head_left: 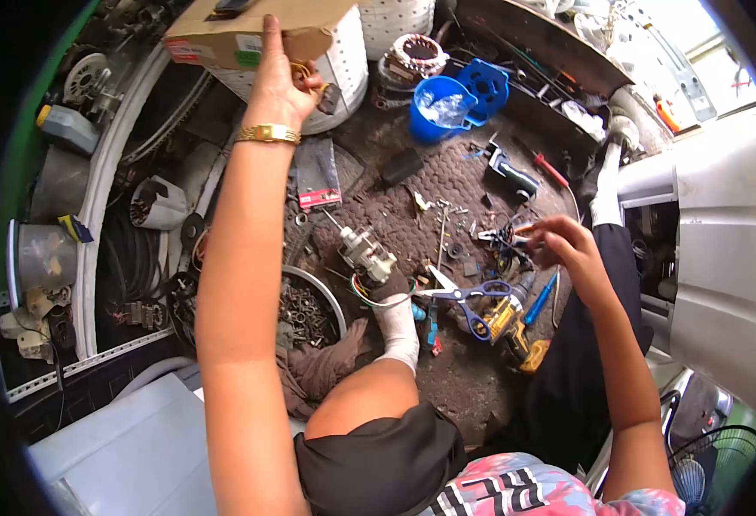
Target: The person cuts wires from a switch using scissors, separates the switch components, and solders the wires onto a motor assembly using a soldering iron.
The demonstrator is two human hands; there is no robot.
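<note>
My left hand (283, 82), with a gold watch on its wrist, is raised at the cardboard box (257, 39) at the top. Its fingers curl round a small dark part with yellow wires (326, 98). Over the floor at the right, my right hand (564, 243) has its fingers bent inward; whether anything is between them is hidden. Just left of it lie pliers and dark wires (505, 236). Blue-handled scissors (459, 294) and a yellow drill (507, 320) lie nearer to me. A small motor (366, 254) with coloured wires rests by my foot.
A blue container (440, 107) with clear plastic inside stands beyond the dark mat. A round tray (336, 310) of screws sits left of my leg. Also on the floor are a green-black tool (514, 175) and a red screwdriver (551, 169). Metal shelving (90, 258) lines the left.
</note>
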